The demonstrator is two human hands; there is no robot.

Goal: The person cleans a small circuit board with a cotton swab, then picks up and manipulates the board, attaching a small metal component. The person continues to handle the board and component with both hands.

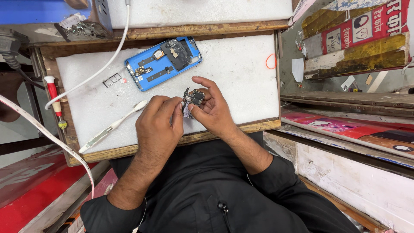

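Note:
Both my hands meet over the front of a white foam pad (241,69). Between them is a small dark circuit board (192,99) with a metal shield. My left hand (157,125) pinches its lower left edge with thumb and forefinger. My right hand (213,108) grips it from the right, fingers curled above it. An opened blue phone shell (161,64) lies face up on the pad just beyond my hands, its inner parts exposed.
A white toothbrush (113,125) lies left of my hands. A small card tray (111,80) sits near the phone. A red-handled screwdriver (54,98) rests on the wooden tray edge (129,150). A white cable (110,58) crosses the pad. An orange rubber band (270,61) lies far right.

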